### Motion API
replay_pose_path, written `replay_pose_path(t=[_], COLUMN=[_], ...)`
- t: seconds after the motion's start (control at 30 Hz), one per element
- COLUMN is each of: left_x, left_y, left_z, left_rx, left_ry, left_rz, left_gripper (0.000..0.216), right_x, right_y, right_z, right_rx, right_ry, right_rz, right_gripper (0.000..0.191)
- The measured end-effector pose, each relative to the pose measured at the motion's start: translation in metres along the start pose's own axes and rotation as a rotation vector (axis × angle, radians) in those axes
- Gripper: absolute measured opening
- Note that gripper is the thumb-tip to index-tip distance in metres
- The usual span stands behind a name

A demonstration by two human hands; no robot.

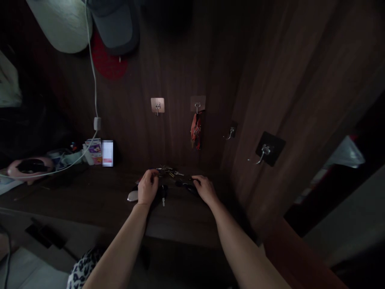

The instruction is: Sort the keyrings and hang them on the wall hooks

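A bunch of metal keys (168, 171) lies on the dark wooden desktop (75, 196), close to the wall. My left hand (148, 186) is curled over the near end of the bunch, its fingers touching the keys. A black key fob (163, 195) with a small metal tip sits just below that hand. My right hand (205, 189) rests on a black strap or cord (185, 186), and its fingertips cover part of it. A small white oval object (132, 196), perhaps a computer mouse, sits by my left hand's outer side.
Several adhesive hooks (157, 105) are fixed to the dark wood panel, with a red tag or cloth (195, 130) hanging from one. At the desk's left stand a printed box (93, 152) and a pink object (30, 168). A white cable (95, 80) runs down the wall.
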State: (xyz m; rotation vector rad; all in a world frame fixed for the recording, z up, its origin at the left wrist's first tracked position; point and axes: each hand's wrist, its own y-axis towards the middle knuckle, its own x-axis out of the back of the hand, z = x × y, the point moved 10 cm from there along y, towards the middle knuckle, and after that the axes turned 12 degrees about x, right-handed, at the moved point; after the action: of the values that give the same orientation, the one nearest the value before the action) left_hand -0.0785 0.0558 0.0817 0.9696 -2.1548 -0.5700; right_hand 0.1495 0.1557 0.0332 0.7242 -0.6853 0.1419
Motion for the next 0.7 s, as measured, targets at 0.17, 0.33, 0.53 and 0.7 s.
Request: replay_pose_path(t=[0.17,0.33,0.53,0.7], left_x=[-0.001,-0.016,-0.038,-0.042], left_y=[-0.002,-0.005,-0.010,-0.016], left_z=[0.000,-0.006,-0.004,-0.012], left_rx=[0.035,-0.004,-0.065,-0.120], left_ry=[-0.028,0.028,0.329,0.302], left_rz=[0.035,0.154,0.266,0.314], left_gripper=[0.017,0.020,0.019,0.018], right_x=[0.018,0.021,0.014,0.024], right_y=[-0.001,-0.002,-0.002,-0.004], right_z=[-0.010,-0.010,-0.008,-0.003], right_rx=[-0.066,-0.073,-0.135,-0.148], right_ry=[0.196,0.342,0.592,0.589], right_rz=[-0.212,-0.332,-0.365,-0.383], right_gripper=[0.015,0.012,0.020,0.021])
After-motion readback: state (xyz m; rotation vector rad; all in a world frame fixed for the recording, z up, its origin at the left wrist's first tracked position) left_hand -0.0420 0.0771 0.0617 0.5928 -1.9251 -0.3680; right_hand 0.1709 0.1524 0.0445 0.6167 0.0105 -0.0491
